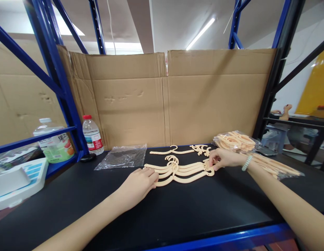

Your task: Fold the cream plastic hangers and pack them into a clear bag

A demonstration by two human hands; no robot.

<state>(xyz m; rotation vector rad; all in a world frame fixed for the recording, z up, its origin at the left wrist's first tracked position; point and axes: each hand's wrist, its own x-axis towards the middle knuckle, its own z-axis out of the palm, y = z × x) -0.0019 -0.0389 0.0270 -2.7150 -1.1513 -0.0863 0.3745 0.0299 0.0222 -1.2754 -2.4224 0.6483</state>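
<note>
A small stack of pale peach plastic hangers [183, 170] lies on the black table [177, 212] in front of me. My left hand [139, 184] rests on the stack's left ends, fingers flat on them. At the right ends, my right hand [224, 158] pinches the hangers; a bead bracelet is on that wrist. One single hanger [172, 151] lies just behind the stack, with a few small peach clips [202, 149] beside it.
A bag of more hangers [237, 141] lies at the right, an empty clear plastic bag [122, 157] at the left. Two bottles [92, 136] stand by the blue rack post [65, 90]. Cardboard sheets [167, 97] wall off the back. A white box [18, 181] sits far left.
</note>
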